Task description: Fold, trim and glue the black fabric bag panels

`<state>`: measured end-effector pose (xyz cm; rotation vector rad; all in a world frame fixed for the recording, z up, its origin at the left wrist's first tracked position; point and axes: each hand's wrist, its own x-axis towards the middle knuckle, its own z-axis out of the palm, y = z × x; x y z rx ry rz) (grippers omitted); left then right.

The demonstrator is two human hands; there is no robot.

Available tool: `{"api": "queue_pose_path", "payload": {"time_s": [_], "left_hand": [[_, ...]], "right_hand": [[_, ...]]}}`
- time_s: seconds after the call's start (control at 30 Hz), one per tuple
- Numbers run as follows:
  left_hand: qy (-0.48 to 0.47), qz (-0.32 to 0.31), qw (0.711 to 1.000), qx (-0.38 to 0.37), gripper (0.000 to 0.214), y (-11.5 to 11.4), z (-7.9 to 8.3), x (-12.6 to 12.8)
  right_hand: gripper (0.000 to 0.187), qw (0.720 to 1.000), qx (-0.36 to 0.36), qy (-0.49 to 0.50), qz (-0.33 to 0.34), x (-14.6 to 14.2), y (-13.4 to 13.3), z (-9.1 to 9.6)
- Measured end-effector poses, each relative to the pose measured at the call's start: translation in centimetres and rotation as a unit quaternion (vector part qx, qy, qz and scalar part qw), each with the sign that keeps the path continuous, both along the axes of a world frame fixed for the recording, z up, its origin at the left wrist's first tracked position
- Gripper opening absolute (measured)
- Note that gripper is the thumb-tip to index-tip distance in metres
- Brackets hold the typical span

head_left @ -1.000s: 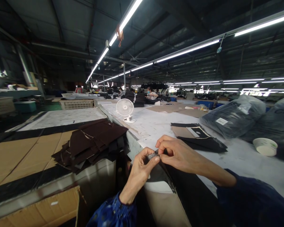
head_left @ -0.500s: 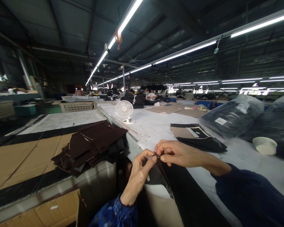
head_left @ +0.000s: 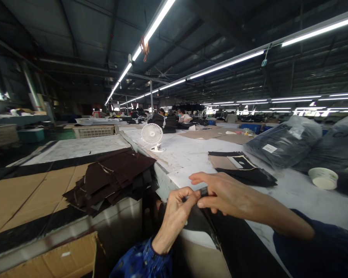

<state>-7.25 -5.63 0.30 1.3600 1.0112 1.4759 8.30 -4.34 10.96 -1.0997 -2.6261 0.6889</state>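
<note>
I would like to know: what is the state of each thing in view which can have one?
Dark fabric, pinched, partly hidden.
Left hand, thumb and finger closed on it.
Right hand, index finger lifted from thumb; grip unclear.
White fan, upright; running or not, unclear.
Ceiling lights, lit.
Brown pieces, loosely piled.
Bundle, wrapped in clear plastic.

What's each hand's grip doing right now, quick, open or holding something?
Left hand: grip closed, pinching dark cloth.
Right hand: thumb and index finger parted at the same cloth; whether it holds any can't be told.
</note>
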Motion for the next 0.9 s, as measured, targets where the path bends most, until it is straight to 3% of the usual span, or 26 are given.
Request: {"api": "queue_pose_path", "payload": {"time_s": [0.1,0.2,0.33,0.47,0.6,0.73,0.9], "left_hand": [[-0.012,-0.013,1.000,0.005,0.059,-0.1,0.1,-0.4],[-0.038,0.009,0.999,0.036,0.059,0.0,0.2,-1.7],[0.029,0.033,0.999,0.030,0.055,0.2,0.1,-3.9],[0.137,0.076,0.986,0.051,0.054,1.2,-0.9,-5.7],[0.226,0.073,0.966,0.100,0.054,1.9,-1.6,-6.6],[0.261,0.067,0.952,0.143,0.040,1.1,-1.1,-6.7],[0.255,0.030,0.957,0.132,0.024,-0.2,-0.6,-7.2]], "right_hand": [[0.035,0.998,0.051,-0.034,0.026,0.1,0.4,-0.6],[0.022,0.994,0.096,-0.054,0.021,0.2,0.4,-0.1],[0.009,0.995,0.073,-0.075,0.004,0.0,0.1,1.2],[0.014,0.995,0.074,-0.067,-0.005,0.5,0.4,2.4],[0.023,0.996,0.069,-0.042,-0.031,1.8,1.7,3.2],[0.029,0.996,0.059,-0.026,-0.065,2.9,2.8,3.4],[0.028,0.991,0.097,-0.027,-0.084,3.5,4.0,3.3]]}}
